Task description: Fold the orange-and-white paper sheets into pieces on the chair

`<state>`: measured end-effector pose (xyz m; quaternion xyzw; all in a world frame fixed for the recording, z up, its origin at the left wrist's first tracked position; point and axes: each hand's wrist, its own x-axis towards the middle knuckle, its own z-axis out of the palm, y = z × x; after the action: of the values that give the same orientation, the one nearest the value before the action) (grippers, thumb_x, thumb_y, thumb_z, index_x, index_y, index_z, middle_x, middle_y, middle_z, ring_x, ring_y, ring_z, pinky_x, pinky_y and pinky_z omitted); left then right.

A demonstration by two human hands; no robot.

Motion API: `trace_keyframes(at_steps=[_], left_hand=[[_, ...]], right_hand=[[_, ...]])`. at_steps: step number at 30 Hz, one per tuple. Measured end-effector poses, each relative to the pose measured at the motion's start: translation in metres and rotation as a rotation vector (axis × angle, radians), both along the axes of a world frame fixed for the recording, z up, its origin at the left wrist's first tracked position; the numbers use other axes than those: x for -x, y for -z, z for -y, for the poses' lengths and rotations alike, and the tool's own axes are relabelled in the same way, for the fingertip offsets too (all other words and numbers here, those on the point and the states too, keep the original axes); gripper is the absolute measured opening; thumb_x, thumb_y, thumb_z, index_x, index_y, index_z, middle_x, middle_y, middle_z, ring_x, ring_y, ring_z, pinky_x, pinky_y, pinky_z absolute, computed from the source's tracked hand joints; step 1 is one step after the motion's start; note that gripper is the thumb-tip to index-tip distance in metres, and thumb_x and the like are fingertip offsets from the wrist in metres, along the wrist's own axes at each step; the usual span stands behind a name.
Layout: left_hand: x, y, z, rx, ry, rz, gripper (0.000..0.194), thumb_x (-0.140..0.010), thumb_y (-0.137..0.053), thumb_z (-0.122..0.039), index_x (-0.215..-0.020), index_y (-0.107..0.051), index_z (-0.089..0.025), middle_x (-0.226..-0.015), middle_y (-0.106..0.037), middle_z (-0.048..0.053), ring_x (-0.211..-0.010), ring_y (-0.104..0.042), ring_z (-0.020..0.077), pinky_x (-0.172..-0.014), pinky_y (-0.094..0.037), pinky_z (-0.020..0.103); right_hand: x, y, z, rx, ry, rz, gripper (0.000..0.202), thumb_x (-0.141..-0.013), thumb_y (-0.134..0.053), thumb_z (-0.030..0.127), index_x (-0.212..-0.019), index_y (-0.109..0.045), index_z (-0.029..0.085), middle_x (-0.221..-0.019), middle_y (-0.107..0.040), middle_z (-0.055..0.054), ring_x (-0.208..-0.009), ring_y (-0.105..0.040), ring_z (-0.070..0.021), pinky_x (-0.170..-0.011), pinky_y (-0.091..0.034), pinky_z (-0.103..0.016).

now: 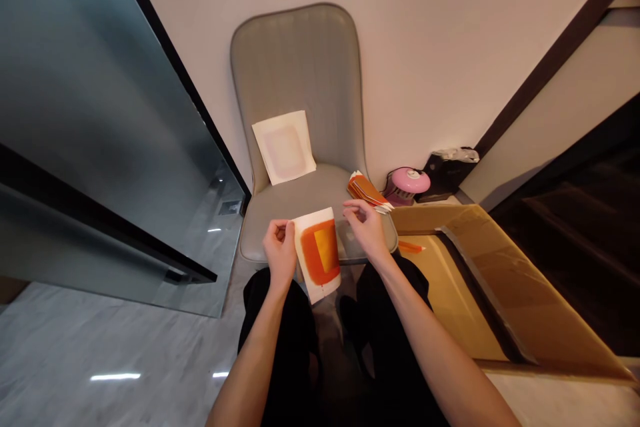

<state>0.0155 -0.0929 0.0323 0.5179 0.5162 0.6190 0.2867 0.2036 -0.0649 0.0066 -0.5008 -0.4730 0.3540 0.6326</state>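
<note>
The left hand (280,250) pinches an orange-printed paper (310,260) by its left edge, while the right hand (369,230), fingers slightly parted and empty, hovers near the orange stack (367,191) on the chair (300,60).

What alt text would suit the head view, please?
A person's left hand holds an orange-printed white paper before a grey chair, the right hand beside it. A pale sheet and an orange stack rest on the chair; an open cardboard box sits at right.
</note>
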Motion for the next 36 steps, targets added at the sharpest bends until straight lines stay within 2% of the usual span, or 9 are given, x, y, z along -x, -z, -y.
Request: trace_keyframes(at_steps=[4, 6, 8, 11, 16, 23, 29, 36], left_hand=[[0.000, 0.000, 0.000, 0.008, 0.036, -0.003, 0.019, -0.088, -0.064, -0.036, -0.082, -0.062, -0.018, -0.074, -0.062, 0.000, -0.070, -0.060, 0.0145, -0.067, -0.046, 0.025], [-0.001, -0.001, 0.001, 0.016, 0.057, -0.002, 0.019, -0.088, -0.064, -0.037, -0.082, -0.062, -0.018, -0.074, -0.062, 0.000, -0.070, -0.060, 0.0146, -0.067, -0.046, 0.025], [-0.003, -0.001, 0.002, 0.020, 0.066, -0.001, 0.020, -0.088, -0.064, -0.037, -0.082, -0.062, -0.018, -0.073, -0.063, 0.000, -0.070, -0.060, 0.0148, -0.067, -0.046, 0.025], [-0.004, -0.002, 0.002, 0.021, 0.060, -0.011, 0.020, -0.088, -0.064, -0.037, -0.082, -0.063, -0.018, -0.073, -0.063, 0.000, -0.070, -0.061, 0.0151, -0.067, -0.046, 0.025], [-0.004, 0.000, 0.002, 0.015, 0.057, -0.024, 0.019, -0.089, -0.063, -0.036, -0.083, -0.062, -0.018, -0.074, -0.063, 0.001, -0.071, -0.061, 0.0151, -0.067, -0.046, 0.025], [-0.003, 0.000, 0.000, 0.031, 0.072, 0.035, 0.018, -0.087, -0.064, -0.035, -0.080, -0.062, -0.018, -0.073, -0.062, 0.000, -0.070, -0.058, 0.0143, -0.067, -0.046, 0.025], [-0.003, 0.000, -0.002, 0.052, 0.083, 0.055, 0.018, -0.085, -0.066, -0.035, -0.078, -0.063, -0.018, -0.072, -0.062, 0.000, -0.069, -0.058, 0.0141, -0.066, -0.045, 0.025], [0.002, 0.008, -0.006, 0.130, 0.055, 0.150, 0.019, -0.082, -0.066, -0.036, -0.078, -0.062, -0.018, -0.073, -0.062, -0.001, -0.070, -0.058, 0.0137, -0.068, -0.046, 0.025]], right_hand=[[0.004, 0.002, -0.002, 0.121, -0.083, 0.003, 0.040, -0.077, -0.065, 0.052, -0.098, -0.070, 0.019, -0.098, -0.073, -0.010, -0.079, -0.065, -0.0209, -0.071, -0.053, -0.034], [0.008, 0.002, -0.002, 0.132, -0.151, 0.016, 0.039, -0.076, -0.066, 0.054, -0.093, -0.070, 0.019, -0.095, -0.074, -0.009, -0.079, -0.065, -0.0212, -0.071, -0.052, -0.033], [0.011, 0.002, -0.003, 0.106, -0.181, 0.039, 0.034, -0.075, -0.066, 0.053, -0.081, -0.069, 0.020, -0.083, -0.073, -0.006, -0.075, -0.064, -0.0208, -0.070, -0.051, -0.032], [0.010, 0.002, -0.003, 0.078, -0.162, 0.062, 0.033, -0.075, -0.066, 0.053, -0.070, -0.066, 0.020, -0.071, -0.069, -0.003, -0.069, -0.061, -0.0197, -0.067, -0.048, -0.031], [0.005, 0.001, -0.002, 0.042, -0.130, 0.101, 0.039, -0.081, -0.060, 0.056, -0.068, -0.066, 0.019, -0.067, -0.065, -0.003, -0.065, -0.057, -0.0192, -0.064, -0.042, -0.031], [0.003, -0.001, -0.001, -0.006, -0.090, 0.193, 0.042, -0.083, -0.058, 0.059, -0.070, -0.067, 0.020, -0.069, -0.067, -0.004, -0.068, -0.058, -0.0206, -0.065, -0.042, -0.031], [0.002, -0.002, 0.000, -0.003, -0.079, 0.180, 0.040, -0.083, -0.058, 0.057, -0.070, -0.066, 0.020, -0.069, -0.066, -0.004, -0.068, -0.057, -0.0208, -0.065, -0.041, -0.031], [0.003, -0.004, 0.001, 0.073, -0.273, 0.145, 0.046, -0.080, -0.060, 0.063, -0.062, -0.061, 0.021, -0.061, -0.058, 0.001, -0.063, -0.051, -0.0170, -0.061, -0.039, -0.028]])
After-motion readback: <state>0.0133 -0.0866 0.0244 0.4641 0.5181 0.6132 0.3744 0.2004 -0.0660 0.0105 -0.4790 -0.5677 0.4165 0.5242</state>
